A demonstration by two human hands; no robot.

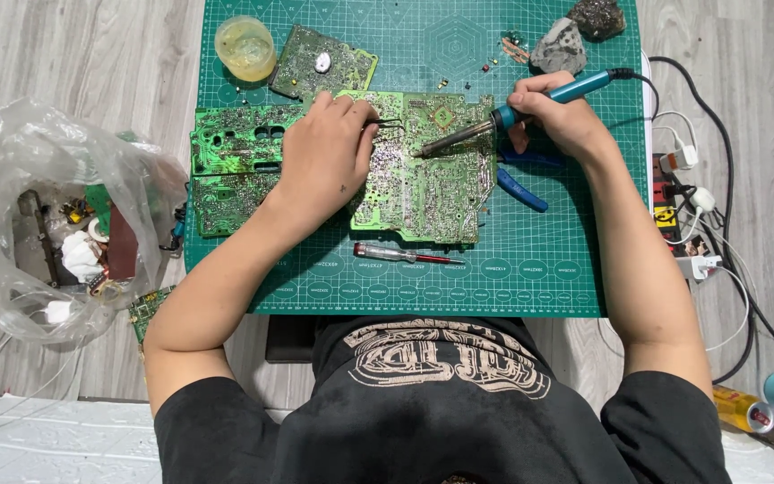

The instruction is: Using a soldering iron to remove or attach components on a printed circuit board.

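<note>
- A soldering iron (530, 103) with a teal handle is gripped in the right hand (559, 116), its metal tip laid on the large circuit board (427, 175) just left of that hand.
- Thin tweezers (385, 125) are pinched in the left hand (326, 154), which is pressed down on the same board's left part.
- Further green boards (230, 161) are seen left of the left hand, touching the large one.
- Blue-handled pliers (521, 184) are lying just below the right hand on the green cutting mat (512, 269).
- A red screwdriver (405, 254) is lying below the board, near the left forearm.
- A yellowish cup (245, 47) is placed above the left hand, well apart.
</note>
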